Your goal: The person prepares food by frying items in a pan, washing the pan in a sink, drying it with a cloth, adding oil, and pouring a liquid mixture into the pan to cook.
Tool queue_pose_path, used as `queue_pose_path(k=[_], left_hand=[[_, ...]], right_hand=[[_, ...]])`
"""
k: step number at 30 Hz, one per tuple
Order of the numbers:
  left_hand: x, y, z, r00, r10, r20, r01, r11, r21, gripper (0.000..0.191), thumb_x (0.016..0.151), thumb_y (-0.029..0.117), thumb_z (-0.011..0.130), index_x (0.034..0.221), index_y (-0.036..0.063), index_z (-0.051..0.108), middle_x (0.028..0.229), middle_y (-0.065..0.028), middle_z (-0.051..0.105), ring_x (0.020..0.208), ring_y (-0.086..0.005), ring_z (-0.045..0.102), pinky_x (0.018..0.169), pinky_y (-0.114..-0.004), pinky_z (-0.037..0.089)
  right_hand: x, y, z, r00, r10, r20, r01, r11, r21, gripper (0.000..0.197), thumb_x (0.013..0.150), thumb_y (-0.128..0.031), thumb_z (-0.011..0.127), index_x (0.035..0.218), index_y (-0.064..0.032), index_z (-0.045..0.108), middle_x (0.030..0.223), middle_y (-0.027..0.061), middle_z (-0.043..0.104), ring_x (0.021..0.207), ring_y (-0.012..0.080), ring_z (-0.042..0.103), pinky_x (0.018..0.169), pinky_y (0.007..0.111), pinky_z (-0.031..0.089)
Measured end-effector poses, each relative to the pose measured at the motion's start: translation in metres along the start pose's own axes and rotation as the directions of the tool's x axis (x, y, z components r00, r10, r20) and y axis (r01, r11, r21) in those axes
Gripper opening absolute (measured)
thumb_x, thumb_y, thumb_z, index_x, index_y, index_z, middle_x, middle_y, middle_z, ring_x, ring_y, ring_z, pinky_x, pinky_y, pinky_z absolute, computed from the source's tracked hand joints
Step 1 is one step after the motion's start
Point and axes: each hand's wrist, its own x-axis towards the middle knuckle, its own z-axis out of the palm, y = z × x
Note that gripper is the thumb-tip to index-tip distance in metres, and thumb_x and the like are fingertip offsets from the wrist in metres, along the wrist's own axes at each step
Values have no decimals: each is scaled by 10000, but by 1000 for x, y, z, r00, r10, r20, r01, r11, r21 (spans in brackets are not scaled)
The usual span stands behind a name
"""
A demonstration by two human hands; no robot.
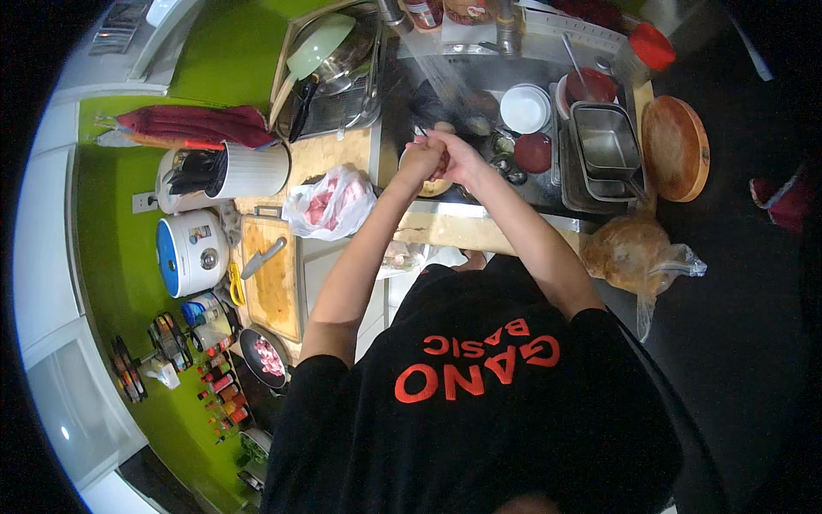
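Note:
Both my hands meet over the sink [401,83], close to its front edge. My left hand [419,160] is curled against my right hand [462,159], whose palm is turned inward. Between them shows a small reddish piece [440,169], likely meat and mostly covered by fingers. A thin shiny tip [420,131] pokes out beyond my left fingers; its kind is unclear. Under my hands lies a round yellowish thing [435,188], partly hidden. Water [443,74] sprays into the sink behind them from the faucet [393,14].
White bowls [523,109], a dark red lid [533,153] and metal pans [603,138] crowd the right side. Left are a plastic bag of meat [331,202], a cutting board [273,299] with a knife [263,258], yellow-handled scissors [236,284] and a frying pan of meat [263,356].

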Motion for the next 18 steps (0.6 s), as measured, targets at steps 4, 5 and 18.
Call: queue_pose_path(k=[4,5,18], left_hand=[[1,-12,-21,982,-51,184,64,996,-64,406,901,412,412,779,55,561,640,-36,558,508,-136,519,436,-253,391],[3,-2,-15,963,-65,261,108,982,-153,445,902,447,373,814,60,576,658,-36,563,534,-140,531,461,-249,414],[-54,-35,-61,998,38,-51,-47,981,-188,508,906,570,395,840,104,585,740,11,580,645,-106,553,605,-257,419]], right_hand=[[-12,3,14,999,30,-20,-30,999,-12,192,864,-312,594,878,-121,595,774,39,638,623,175,599,498,351,463],[1,-5,-4,999,-37,19,38,999,-35,189,861,-307,605,865,-120,584,740,32,616,589,176,574,482,344,458],[-4,-87,41,998,28,50,-31,998,54,224,852,-252,581,904,-46,508,786,95,598,686,200,597,484,258,409]])
